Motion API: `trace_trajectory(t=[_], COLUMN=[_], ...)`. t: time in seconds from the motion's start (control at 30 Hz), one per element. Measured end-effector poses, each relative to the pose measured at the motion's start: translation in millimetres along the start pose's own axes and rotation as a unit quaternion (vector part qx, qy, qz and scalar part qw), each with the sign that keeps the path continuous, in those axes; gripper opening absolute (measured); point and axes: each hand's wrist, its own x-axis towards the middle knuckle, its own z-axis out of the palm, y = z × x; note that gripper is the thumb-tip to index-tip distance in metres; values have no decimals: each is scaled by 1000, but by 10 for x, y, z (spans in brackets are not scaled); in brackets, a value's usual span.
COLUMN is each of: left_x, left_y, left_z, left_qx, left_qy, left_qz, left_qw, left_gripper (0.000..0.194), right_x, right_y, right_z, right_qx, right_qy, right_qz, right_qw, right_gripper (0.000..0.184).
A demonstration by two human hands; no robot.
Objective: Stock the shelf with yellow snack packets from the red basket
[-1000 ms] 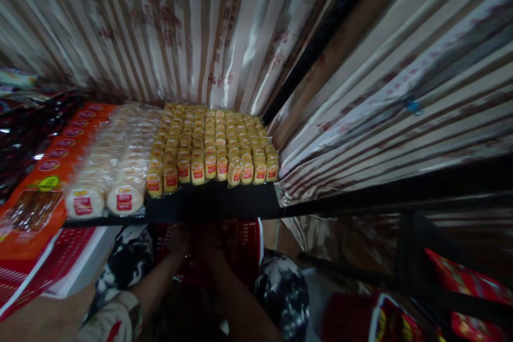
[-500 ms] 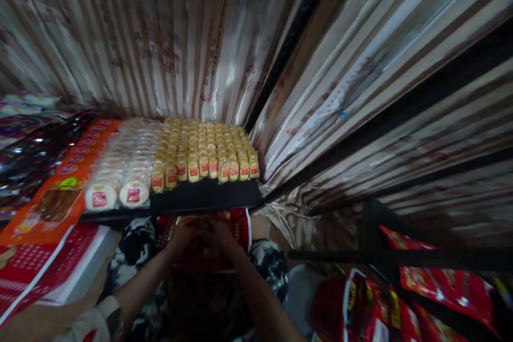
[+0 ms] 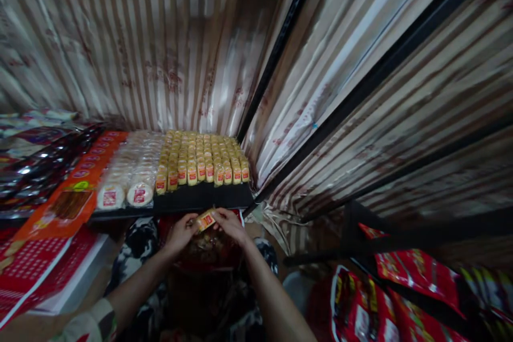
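Between my two hands is a small yellow-wrapped snack cake with a red label. My left hand pinches its left end, and my right hand grips the right end. Just below them, between my knees, sits a red bag with more wrapped pieces in it, dim and hard to make out. Beyond my hands, rows of the same kind of yellow packs stand on a black shelf.
Left of the yellow packs are two rows of round white wrapped crackers, an orange packet and dark shiny packets. A black metal post rises at the shelf's corner before a striped curtain. Red packets lie at right.
Both hands have come up out of the red bag, now holding a wrapped snack cake between them. The camera view has shifted slightly.
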Motion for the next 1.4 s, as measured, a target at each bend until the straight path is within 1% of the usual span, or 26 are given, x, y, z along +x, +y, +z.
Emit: trace_trajectory(t=[0.13,0.27,0.33,0.4,0.47,0.53,0.57,0.6,0.67,0.73,0.77,0.87,1.0,1.17,1.27,1.4], left_x=[-30,-6,-16,-34,-39,-8,23,64,170,295,359,546,751,921,996,1063], left_y=[91,138,194,278,382,498,558,617,732,837,885,1002,1119,1200,1191,1157], left_z=[45,81,94,98,84,46,19,-10,-64,-97,-102,-77,2,94,137,185], left_qx=[-59,-81,-79,-71,-47,1,32,65,139,215,249,325,374,398,389,377], left_qy=[8,53,49,40,45,55,59,66,92,122,131,130,108,99,96,93], left_qz=[-13,-12,-3,1,-6,-7,3,21,65,107,123,158,178,162,180,222], left_qw=[998,995,996,997,998,998,998,996,984,963,952,923,904,897,898,895], left_gripper=[44,46,41,36,34,33,32,32,32,33,34,36,40,42,40,39], right_x=[-31,-32,-17,1,16,32,44,62,124,224,285,480,666,751,775,786], right_y=[-48,-14,13,27,18,-17,-41,-68,-122,-167,-184,-207,-171,-64,-28,-29], right_z=[15,95,155,211,240,230,211,183,117,54,27,-25,-45,-48,-48,-33], right_qx=[49,139,187,200,146,23,-51,-124,-235,-293,-310,-335,-328,-307,-297,-296], right_qy=[37,75,95,107,107,112,129,155,214,255,265,279,288,312,329,329], right_qz=[8,34,57,71,76,54,28,-7,-91,-158,-181,-213,-211,-197,-182,-166], right_qw=[998,987,976,971,980,992,990,980,944,908,895,874,875,877,878,881], right_gripper=[42,45,45,45,45,42,39,35,30,34,38,48,52,51,50,53])
